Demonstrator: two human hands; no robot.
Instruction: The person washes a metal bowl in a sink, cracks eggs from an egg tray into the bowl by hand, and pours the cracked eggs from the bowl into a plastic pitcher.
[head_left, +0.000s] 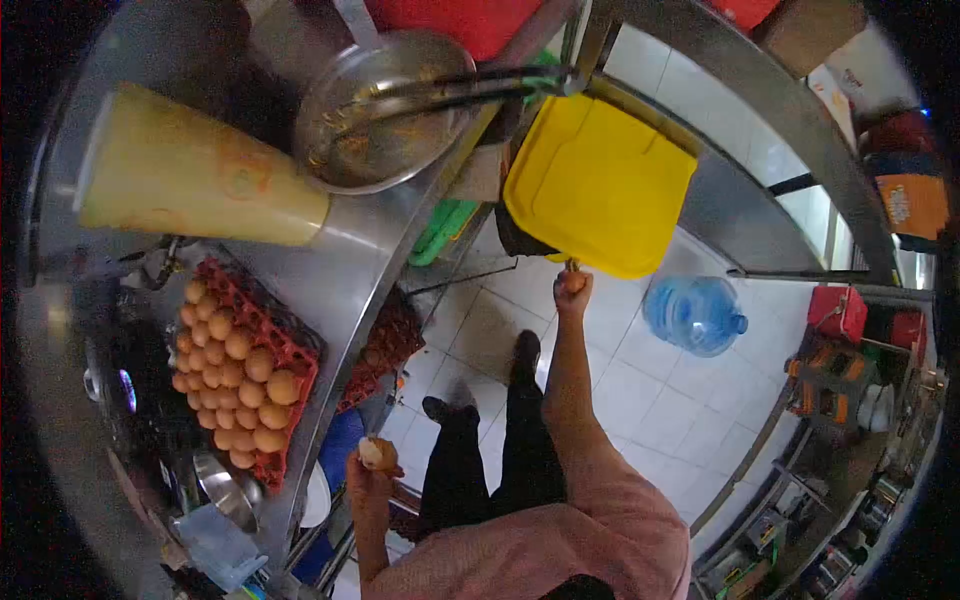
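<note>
In my left hand (369, 487), low beside the counter edge, is a brown eggshell (379, 453), its pale inside facing up. My right hand (573, 288) is stretched forward, its fingers closed at the near edge of a yellow bin lid (605, 185). The bin under the lid is mostly hidden. On the steel counter left of me, many brown eggs (232, 370) sit in a red egg tray (308, 362); several cups near its right side hold no egg.
A tall yellowish container (200, 170) and a steel bowl (395, 135) with tongs (450, 88) across it stand on the counter. A small metal bowl (228, 490) is at lower left. A blue water jug (695, 315) lies on the tiled floor. Shelves (850, 480) line the right.
</note>
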